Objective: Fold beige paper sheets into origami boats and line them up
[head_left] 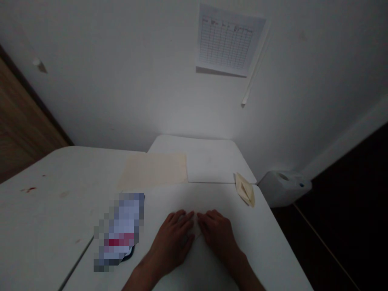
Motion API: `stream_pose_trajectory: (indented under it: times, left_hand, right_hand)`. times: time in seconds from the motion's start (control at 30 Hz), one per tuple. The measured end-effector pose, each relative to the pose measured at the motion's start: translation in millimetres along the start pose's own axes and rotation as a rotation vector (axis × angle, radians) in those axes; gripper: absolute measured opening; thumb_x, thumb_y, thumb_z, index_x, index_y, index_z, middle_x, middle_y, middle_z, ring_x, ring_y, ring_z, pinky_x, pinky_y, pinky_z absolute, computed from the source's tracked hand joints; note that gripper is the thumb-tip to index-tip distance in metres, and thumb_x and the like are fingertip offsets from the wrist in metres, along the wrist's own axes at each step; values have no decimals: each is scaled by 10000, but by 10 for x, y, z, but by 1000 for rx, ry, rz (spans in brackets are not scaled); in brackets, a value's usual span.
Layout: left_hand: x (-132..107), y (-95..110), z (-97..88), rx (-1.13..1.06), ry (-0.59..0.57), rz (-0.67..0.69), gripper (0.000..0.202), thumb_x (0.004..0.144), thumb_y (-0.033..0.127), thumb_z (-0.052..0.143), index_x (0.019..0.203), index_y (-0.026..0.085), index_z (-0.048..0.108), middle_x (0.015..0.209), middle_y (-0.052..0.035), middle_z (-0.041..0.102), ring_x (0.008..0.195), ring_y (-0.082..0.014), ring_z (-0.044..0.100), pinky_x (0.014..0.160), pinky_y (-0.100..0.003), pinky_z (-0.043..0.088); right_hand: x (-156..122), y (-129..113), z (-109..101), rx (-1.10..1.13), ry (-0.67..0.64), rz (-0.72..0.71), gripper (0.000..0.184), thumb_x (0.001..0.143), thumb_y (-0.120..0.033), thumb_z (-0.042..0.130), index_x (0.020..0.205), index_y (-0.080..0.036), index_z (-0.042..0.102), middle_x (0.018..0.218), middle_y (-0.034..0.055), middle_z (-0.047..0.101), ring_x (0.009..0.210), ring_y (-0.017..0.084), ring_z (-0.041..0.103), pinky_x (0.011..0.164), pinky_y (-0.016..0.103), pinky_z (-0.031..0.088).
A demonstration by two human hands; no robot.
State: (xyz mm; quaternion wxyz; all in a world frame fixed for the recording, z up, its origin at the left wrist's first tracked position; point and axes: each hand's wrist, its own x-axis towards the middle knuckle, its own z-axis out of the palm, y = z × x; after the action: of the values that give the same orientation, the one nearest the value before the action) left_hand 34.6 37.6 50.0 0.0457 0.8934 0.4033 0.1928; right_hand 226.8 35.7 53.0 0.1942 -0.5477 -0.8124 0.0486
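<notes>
Both hands lie palm down on a pale sheet of paper (194,202) spread on the white table (45,218). My left hand (174,236) has its fingers stretched flat and pointing forward. My right hand (216,232) lies beside it in the same way, fingertips nearly touching the left ones at the middle of the sheet. Neither hand grips anything. The paper's edges are hard to make out against the table in the dim light.
A cream sheet of paper (154,169) lies further back. A folded cream paper piece (245,189) sits at the table's right edge. A blurred-out flat object (119,230) lies left of my hands. A white container (283,186) stands on the floor at right. A printed chart (226,40) hangs on the wall.
</notes>
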Motion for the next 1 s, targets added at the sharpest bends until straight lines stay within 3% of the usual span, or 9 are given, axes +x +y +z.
stream_pose_trajectory:
  times: [0.17, 0.5, 0.7, 1.0]
  left_hand:
    - [5, 25, -28, 15, -6, -3, 403, 830, 186, 532, 1233, 201, 537, 1323, -66, 577, 1163, -311, 519, 946, -517, 452]
    - [-15, 62, -89, 64, 36, -18, 327, 863, 188, 494, 1178, 211, 580, 1233, -56, 640, 1067, -292, 564, 870, -467, 463]
    - [-140, 88, -164, 66, 50, -45, 381, 856, 171, 490, 1225, 231, 561, 1155, -59, 673, 965, -267, 585, 845, -447, 472]
    - [-346, 12, -91, 107, 12, 3, 453, 866, 163, 481, 1309, 246, 513, 1296, -33, 608, 1056, -281, 570, 873, -453, 470]
  right_hand:
    - [98, -47, -61, -34, -119, 6, 303, 937, -196, 501, 1205, -303, 592, 878, 11, 656, 802, 154, 618, 686, 229, 445]
    - [114, -124, -107, -99, -162, 44, 290, 963, -197, 452, 1201, -311, 573, 897, 12, 666, 791, 159, 644, 638, 230, 441]
    - [107, -123, -87, -94, -149, 55, 285, 956, -197, 465, 1185, -314, 588, 900, 17, 667, 808, 165, 645, 659, 233, 442]
    - [108, -121, -65, -91, -155, 54, 292, 954, -209, 461, 1185, -335, 587, 896, 13, 663, 799, 174, 636, 634, 244, 436]
